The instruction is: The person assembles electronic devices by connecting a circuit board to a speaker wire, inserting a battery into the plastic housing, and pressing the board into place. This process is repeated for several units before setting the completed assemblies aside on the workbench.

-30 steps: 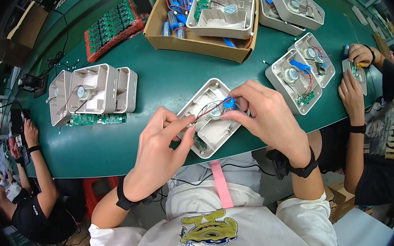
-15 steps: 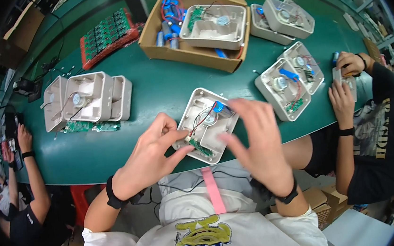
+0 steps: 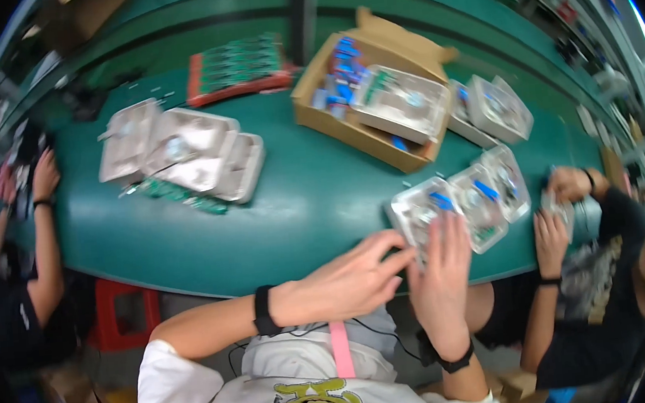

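Note:
A white plastic housing (image 3: 416,202) with a blue battery and thin wires inside lies on the green table, right against another open housing (image 3: 478,200). My right hand (image 3: 441,275) is stretched out flat, its fingers reaching over the near side of the first housing and hiding part of its inside. Beside it, my left hand (image 3: 349,280) has its fingers bent and apart at the housing's near left corner. Blur hides whether the left fingertips touch the rim. Neither hand is closed round anything.
A cardboard box (image 3: 360,145) holds blue batteries and a housing. More housings (image 3: 191,148) stand left with green circuit boards (image 3: 182,195); a red tray of boards (image 3: 236,68) lies behind. Co-workers' hands (image 3: 553,237) are at right and left (image 3: 44,178). A red stool (image 3: 124,314) stands below.
The housing has moved right, from in front of me to beside the other housings. Both hands went with it; the left left the wires and circuit board inside. The whole view has swung and tilted.

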Action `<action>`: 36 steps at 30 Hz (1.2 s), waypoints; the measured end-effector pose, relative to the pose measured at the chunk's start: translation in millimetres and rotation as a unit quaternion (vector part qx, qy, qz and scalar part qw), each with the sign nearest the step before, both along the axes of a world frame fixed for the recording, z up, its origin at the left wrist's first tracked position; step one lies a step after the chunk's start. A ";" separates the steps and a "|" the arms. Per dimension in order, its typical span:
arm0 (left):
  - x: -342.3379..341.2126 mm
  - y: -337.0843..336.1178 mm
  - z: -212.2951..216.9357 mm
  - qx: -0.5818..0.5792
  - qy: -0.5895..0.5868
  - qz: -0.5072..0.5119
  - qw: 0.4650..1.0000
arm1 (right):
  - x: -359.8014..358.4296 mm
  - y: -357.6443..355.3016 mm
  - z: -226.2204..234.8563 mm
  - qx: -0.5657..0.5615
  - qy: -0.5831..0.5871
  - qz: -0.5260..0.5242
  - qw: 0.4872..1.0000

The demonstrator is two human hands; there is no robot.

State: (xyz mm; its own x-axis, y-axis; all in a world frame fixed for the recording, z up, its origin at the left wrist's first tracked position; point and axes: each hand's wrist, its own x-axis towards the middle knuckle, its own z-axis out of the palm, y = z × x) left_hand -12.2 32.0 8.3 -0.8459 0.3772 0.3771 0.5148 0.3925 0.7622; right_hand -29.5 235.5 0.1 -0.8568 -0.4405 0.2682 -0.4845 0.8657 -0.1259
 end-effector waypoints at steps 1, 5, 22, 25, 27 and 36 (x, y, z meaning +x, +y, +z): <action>1.5 -5.6 0.8 0.010 0.024 -0.018 0.999 | 1.2 6.0 -0.1 0.006 0.008 -0.007 1.000; 17.4 -58.8 34.1 -0.046 0.140 0.067 0.987 | 1.5 14.1 -1.0 0.037 0.017 -0.034 0.999; 26.9 -394.5 7.1 0.158 -0.254 0.464 0.834 | -6.8 -17.2 64.5 -0.133 0.011 0.017 0.991; 23.8 -383.4 9.2 0.143 -0.235 0.443 0.853 | -8.7 -76.3 77.1 -0.102 -0.090 0.179 0.974; 13.5 -355.8 17.0 0.115 -0.249 0.452 0.849 | -21.5 -104.8 79.7 -0.101 -0.087 0.232 0.963; -9.8 -262.7 47.1 0.107 -0.289 0.348 0.885 | -79.9 -161.0 73.9 -0.081 -0.132 0.318 0.935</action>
State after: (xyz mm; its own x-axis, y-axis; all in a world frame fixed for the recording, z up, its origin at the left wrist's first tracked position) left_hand -22.0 -230.7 55.4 -0.9199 -0.3400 -0.1952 -0.2960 0.2757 0.9145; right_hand -109.4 74.5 74.0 -0.4816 -0.8549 0.1927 -0.8284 0.3723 -0.4185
